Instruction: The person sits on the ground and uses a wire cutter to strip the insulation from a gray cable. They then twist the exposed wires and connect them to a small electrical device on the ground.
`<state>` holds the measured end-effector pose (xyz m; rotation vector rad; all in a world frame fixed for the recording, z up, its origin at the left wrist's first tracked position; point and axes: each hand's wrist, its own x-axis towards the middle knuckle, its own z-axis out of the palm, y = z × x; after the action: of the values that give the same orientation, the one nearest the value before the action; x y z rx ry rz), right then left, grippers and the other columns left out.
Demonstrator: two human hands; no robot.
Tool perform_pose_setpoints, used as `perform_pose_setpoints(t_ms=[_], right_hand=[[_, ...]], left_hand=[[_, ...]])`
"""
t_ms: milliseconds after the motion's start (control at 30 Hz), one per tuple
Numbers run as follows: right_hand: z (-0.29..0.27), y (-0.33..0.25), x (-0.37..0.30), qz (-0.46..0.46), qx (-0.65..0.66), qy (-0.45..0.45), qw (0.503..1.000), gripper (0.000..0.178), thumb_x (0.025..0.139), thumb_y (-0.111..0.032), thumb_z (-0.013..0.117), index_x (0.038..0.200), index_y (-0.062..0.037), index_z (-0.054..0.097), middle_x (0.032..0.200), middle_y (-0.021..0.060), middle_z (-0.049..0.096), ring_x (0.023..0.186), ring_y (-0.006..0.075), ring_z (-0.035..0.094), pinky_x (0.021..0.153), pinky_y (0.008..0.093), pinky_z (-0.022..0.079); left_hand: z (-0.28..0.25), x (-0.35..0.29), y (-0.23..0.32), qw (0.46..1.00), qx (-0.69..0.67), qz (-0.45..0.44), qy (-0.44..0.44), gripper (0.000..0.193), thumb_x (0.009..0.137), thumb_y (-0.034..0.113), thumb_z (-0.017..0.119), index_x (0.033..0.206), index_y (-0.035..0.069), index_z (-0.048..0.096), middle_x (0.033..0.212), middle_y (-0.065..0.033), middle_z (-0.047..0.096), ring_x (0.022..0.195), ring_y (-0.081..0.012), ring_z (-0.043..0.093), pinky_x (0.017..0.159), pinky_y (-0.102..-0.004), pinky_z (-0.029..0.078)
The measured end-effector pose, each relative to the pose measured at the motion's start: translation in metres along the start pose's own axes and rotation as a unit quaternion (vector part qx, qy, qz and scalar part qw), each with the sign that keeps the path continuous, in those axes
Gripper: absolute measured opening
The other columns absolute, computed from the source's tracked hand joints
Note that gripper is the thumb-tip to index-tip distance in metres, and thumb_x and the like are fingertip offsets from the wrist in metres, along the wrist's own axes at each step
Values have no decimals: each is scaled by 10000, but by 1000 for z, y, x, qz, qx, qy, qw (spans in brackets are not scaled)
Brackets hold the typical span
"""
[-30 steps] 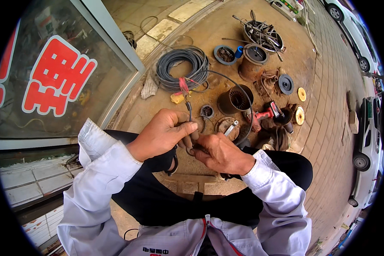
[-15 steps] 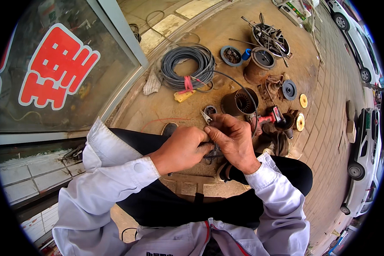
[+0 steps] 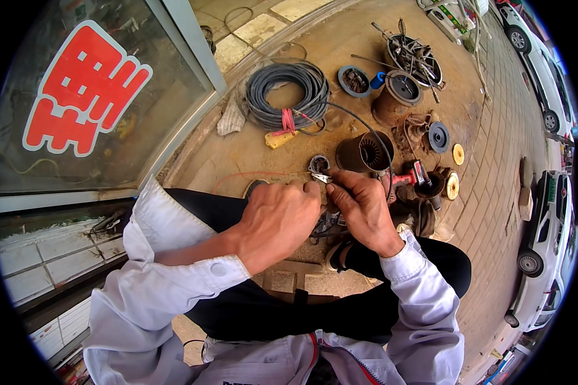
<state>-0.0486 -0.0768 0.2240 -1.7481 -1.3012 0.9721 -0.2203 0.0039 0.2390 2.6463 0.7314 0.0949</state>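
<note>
My right hand (image 3: 364, 208) is closed, with thumb and fingers pinching a small silvery metal piece (image 3: 321, 178), pointed like a crocodile clip. Its tip sticks out over the ground beyond my fingers. Close against it on the left, my left hand (image 3: 277, 221) is closed with its back turned up; whatever its fingers hold is hidden. A small dark ring-shaped part (image 3: 318, 163) lies just beyond the clip. Under my hands, partly covered, are dark tangled parts (image 3: 329, 224). A thin red wire (image 3: 237, 174) runs along the ground left of the clip.
Ahead lie a coil of grey cable (image 3: 282, 96) with a yellow block (image 3: 280, 139) and a slotted motor stator (image 3: 366, 153). To the right are a red power tool (image 3: 410, 176), a rusty cylindrical housing (image 3: 392, 109) and a tool-filled bowl (image 3: 417, 61). A glass door (image 3: 167, 77) stands left.
My left hand has turned, its back now facing up, and shifted slightly. The clip in my right hand has swung from pointing up and away to lying more sideways.
</note>
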Motion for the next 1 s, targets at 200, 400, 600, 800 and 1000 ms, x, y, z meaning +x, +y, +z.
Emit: perform_pose_setpoints(t_ms=[200,400,600,800,1000], right_hand=[[-8,-3,3,-42,-28,-77,996,257,923,-32,636,1161,62,654,921,244,668,815,406,664,707,424,515],[-4,3,4,-92,-52,-104,989,287,865,-45,723,1134,42,674,952,240,678,857,425,671,718,428,527],[-2,2,15,-115,-71,-62,989,241,842,-27,727,1069,45,684,886,224,676,813,431,661,680,426,520],[-3,30,87,-32,-164,-61,984,145,855,-76,700,892,63,682,800,274,653,778,459,653,660,456,513],[34,137,170,-8,-261,4,965,209,832,-159,702,881,44,714,862,301,681,850,469,674,789,498,549]], left_hand=[[-6,-3,-4,990,123,12,69,138,797,100,675,891,25,606,738,-86,655,654,-218,704,510,-335,553],[-9,-6,-5,990,118,68,45,138,736,130,693,842,43,674,758,-56,657,742,-201,700,520,-315,549],[-13,1,-5,988,146,42,36,197,732,134,691,895,26,705,755,-52,647,727,-185,671,521,-282,532],[-19,-9,12,987,144,60,22,375,779,158,667,1109,-19,694,840,-99,677,711,-169,620,531,-252,493],[-21,-16,16,992,82,86,-49,328,819,195,639,1060,-18,702,899,-137,692,743,-181,591,603,-277,482]])
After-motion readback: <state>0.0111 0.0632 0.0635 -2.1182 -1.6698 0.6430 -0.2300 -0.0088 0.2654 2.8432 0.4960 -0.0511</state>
